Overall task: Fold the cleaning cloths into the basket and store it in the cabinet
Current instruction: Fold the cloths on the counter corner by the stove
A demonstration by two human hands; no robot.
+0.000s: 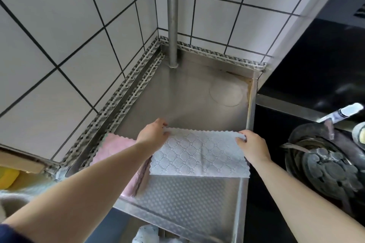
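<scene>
Two hands folding a white cloth on a steel counter.

Left hand (153,134) and right hand (251,144) pinching the far corners of a white patterned cloth (199,156), lifted over its near half, which lies flat on the steel counter (187,94). Pink cloth (116,148) just beside, partly under the left forearm. Upright metal pipe (172,16) in the tiled corner; dark pan (325,163) at right.

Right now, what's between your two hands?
The white cloth stretches between the left hand and the right hand, each pinching a top corner, over the steel counter. The head view shows it.
</scene>
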